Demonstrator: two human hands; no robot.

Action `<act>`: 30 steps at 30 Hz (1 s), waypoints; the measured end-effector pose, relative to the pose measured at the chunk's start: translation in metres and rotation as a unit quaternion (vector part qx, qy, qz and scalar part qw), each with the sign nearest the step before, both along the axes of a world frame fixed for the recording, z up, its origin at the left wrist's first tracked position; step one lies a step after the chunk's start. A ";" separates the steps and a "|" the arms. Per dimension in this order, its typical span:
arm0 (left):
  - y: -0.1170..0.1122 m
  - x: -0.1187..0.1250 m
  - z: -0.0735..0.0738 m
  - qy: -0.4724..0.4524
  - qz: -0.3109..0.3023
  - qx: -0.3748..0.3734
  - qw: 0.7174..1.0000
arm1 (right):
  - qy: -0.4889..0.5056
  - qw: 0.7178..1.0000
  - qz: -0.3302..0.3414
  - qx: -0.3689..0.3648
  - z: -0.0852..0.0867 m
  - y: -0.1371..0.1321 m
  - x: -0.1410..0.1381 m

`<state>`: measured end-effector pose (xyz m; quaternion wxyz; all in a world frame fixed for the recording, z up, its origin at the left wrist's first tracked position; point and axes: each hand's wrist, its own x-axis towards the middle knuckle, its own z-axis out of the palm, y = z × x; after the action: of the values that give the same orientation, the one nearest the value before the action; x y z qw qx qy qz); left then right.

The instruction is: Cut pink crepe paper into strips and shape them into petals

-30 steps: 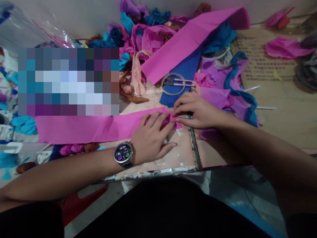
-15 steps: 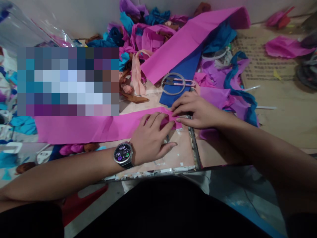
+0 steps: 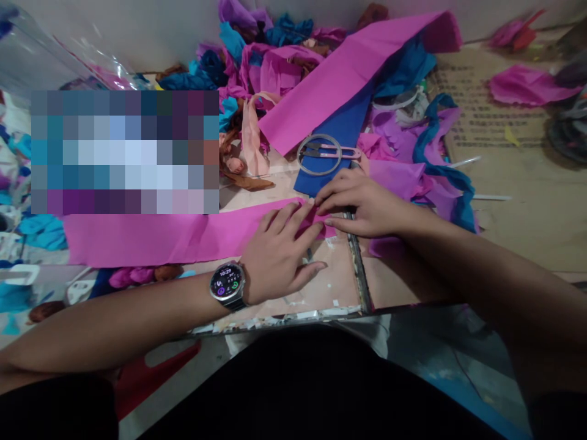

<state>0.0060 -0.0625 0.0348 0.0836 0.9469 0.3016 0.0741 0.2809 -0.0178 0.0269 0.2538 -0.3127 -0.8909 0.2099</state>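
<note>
A long pink crepe paper strip point(image 3: 151, 237) lies across the table in front of me. My left hand point(image 3: 279, 250), with a watch on its wrist, rests palm down on the strip, fingers spread. At the strip's right end, the thumb and fingertips of my right hand point(image 3: 351, 205) come together on the paper, which is creased there. The fingers partly hide that end. Just beyond my right hand, thread snips point(image 3: 337, 151) and a thin wire ring point(image 3: 300, 166) lie on a blue strip point(image 3: 309, 183). A second pink strip point(image 3: 330, 82) slants across the blue one.
Crumpled pink, teal, purple and brown paper point(image 3: 284, 70) is heaped at the back. Purple and teal scraps point(image 3: 398, 174) lie right of my right hand. A printed cardboard sheet point(image 3: 486, 226) covers the right side. A dark seam point(image 3: 358, 269) crosses the table. The left background is pixelated.
Both hands stay almost in place on the pink strip; the right fingertips shift very slightly at its end. The view moves a little.
</note>
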 end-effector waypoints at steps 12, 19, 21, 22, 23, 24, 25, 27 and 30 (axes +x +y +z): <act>0.001 0.000 -0.002 0.012 0.001 0.000 1.000 | 0.004 1.000 -0.002 -0.003 0.000 0.000 0.000; 0.001 0.000 -0.001 0.012 -0.002 0.000 1.000 | 0.040 0.999 -0.002 -0.022 0.001 0.000 0.000; 0.001 0.000 -0.001 0.009 -0.001 0.000 1.000 | 0.033 0.999 -0.008 -0.016 0.001 0.000 0.000; 0.001 0.000 -0.001 0.007 -0.001 -0.001 1.000 | 0.027 1.000 -0.011 -0.012 0.000 0.001 0.000; 0.001 -0.001 -0.001 0.004 -0.001 -0.002 1.000 | 0.021 1.000 -0.012 -0.008 0.000 0.001 0.000; 0.001 -0.001 -0.001 0.001 -0.001 -0.003 1.000 | 0.016 1.000 -0.011 -0.006 0.000 0.001 0.000; 0.001 -0.001 -0.001 -0.001 -0.001 -0.004 1.000 | 0.012 1.000 -0.010 -0.004 -0.001 0.001 0.000; 0.001 0.000 -0.001 0.002 -0.001 -0.004 1.000 | 0.007 1.000 -0.007 -0.002 -0.001 0.001 0.000; 0.001 0.000 0.000 0.011 -0.002 -0.007 1.000 | 0.001 1.000 -0.003 0.002 0.000 0.001 0.000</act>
<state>0.0058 -0.0618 0.0350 0.0867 0.9478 0.3007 0.0613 0.2806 -0.0170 0.0266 0.2559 -0.3151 -0.8900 0.2078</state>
